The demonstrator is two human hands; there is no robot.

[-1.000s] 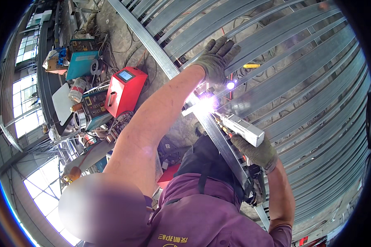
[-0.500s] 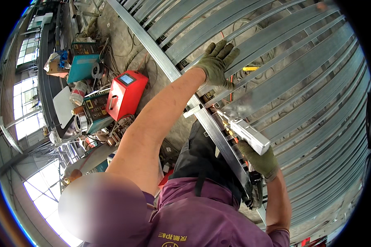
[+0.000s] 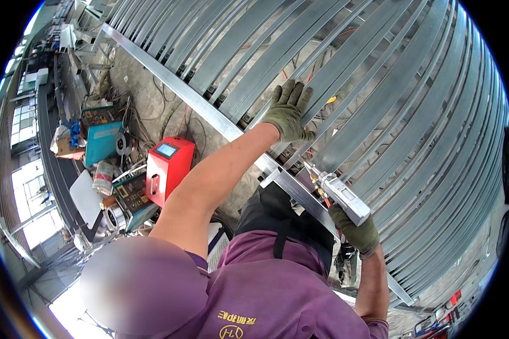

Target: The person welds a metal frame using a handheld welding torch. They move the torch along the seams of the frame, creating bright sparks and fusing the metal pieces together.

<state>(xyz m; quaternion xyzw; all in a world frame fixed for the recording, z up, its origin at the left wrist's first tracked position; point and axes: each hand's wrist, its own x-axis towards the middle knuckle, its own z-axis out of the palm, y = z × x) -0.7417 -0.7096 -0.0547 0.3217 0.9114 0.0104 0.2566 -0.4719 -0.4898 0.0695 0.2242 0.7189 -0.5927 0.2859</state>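
My left hand (image 3: 288,111), in a green work glove, lies with fingers spread on the grey metal slats (image 3: 254,85), close to the long square rail (image 3: 181,96) that joins their ends. A silver handheld welding gun (image 3: 348,199) is gripped at its rear end by my right hand (image 3: 357,230), also gloved in green. The gun's narrow nozzle points up and left at the slat ends beside the rail. Parts of my right fingers are hidden behind the gun body. A short light metal piece (image 3: 270,177) crosses the rail near the nozzle.
Left of the rail stands a red machine with a small screen (image 3: 171,164). Teal machines (image 3: 104,133) with control panels, wire spools (image 3: 116,216) and tangled cables sit beyond it. Hoses lie on the concrete floor (image 3: 147,90) and show between the slats.
The view has shifted, showing more of the rail at upper left. White smoke at the gun's nozzle has thinned away. My left hand remains spread; the gun stays in my right.
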